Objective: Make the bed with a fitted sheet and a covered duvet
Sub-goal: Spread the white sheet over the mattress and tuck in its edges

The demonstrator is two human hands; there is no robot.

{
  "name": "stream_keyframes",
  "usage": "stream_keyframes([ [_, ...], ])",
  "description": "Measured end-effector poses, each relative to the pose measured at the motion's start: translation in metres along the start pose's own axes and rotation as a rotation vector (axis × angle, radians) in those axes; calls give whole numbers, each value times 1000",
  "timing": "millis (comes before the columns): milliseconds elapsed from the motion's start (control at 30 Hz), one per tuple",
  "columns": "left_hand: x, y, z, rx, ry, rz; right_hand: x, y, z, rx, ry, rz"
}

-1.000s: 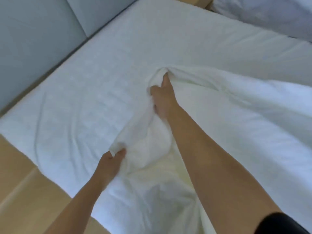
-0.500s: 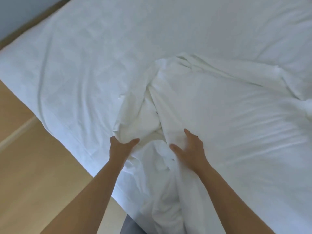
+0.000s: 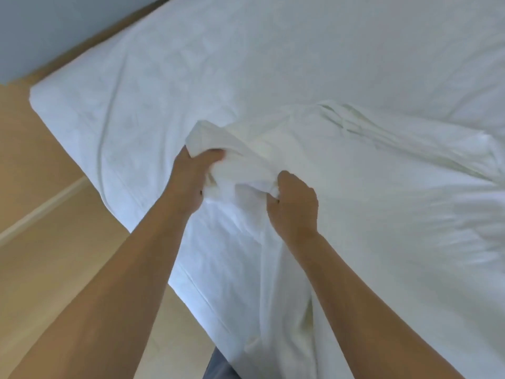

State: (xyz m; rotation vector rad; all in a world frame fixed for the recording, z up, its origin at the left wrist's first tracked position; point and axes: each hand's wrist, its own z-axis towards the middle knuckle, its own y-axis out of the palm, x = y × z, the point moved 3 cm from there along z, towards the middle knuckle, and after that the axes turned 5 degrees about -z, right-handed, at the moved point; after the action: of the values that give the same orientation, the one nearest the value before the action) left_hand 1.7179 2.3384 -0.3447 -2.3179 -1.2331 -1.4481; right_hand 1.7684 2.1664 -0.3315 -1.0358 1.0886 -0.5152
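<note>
Both the left hand point(image 3: 192, 184) and the right hand point(image 3: 293, 207) grip a bunched fold of the white sheet point(image 3: 246, 170), fingers curled tight, near the bed's point(image 3: 131, 86) left edge.

There is one white sheeted mattress point(image 3: 164, 77) and one loose, crumpled white cloth cover point(image 3: 382, 173). Two bare hands are in view, one left hand point(image 3: 191, 181) and one right hand point(image 3: 293, 206).

Beyond the bunched duvet cover point(image 3: 246, 165) and to its left, the fitted sheet point(image 3: 164, 86) lies flat and open for a hand to pass. To its right, the cover's own ridged folds heap up. On its near side the left hand point(image 3: 191, 181) and right hand point(image 3: 293, 206), gripping it, block the way.
</note>
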Motion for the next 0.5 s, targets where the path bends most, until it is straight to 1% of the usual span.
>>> stream_keyframes([
  [33, 8, -6, 6, -43, 28, -109, -7, 5, 14, -24, 130, 116],
  [67, 7, -12, 8, -103, 14, -160, -14, 14, 25, -64, 241, 228],
  [100, -4, -17, 5, -146, -44, -141, -19, 24, 31, -134, 313, 314],
  [133, -24, -23, -2, -167, -135, -74, -25, 35, 34, -260, 342, 337],
  [200, -69, -30, -24, -189, -293, 142, -25, 58, 23, -552, 324, 254],
  [233, -90, -33, -32, -149, -338, 235, -17, 65, 12, -625, 322, 198],
  [300, -113, -39, -35, -10, -350, 311, 7, 66, -12, -619, 347, 145],
  [333, -116, -39, -32, 23, -348, 282, 22, 64, -24, -596, 341, 115],
  [400, -118, -32, -23, -10, -354, 189, 48, 57, -49, -614, 298, 9],
  [500, -118, -11, -16, -57, -366, 140, 71, 43, -82, -675, 290, -18],
])
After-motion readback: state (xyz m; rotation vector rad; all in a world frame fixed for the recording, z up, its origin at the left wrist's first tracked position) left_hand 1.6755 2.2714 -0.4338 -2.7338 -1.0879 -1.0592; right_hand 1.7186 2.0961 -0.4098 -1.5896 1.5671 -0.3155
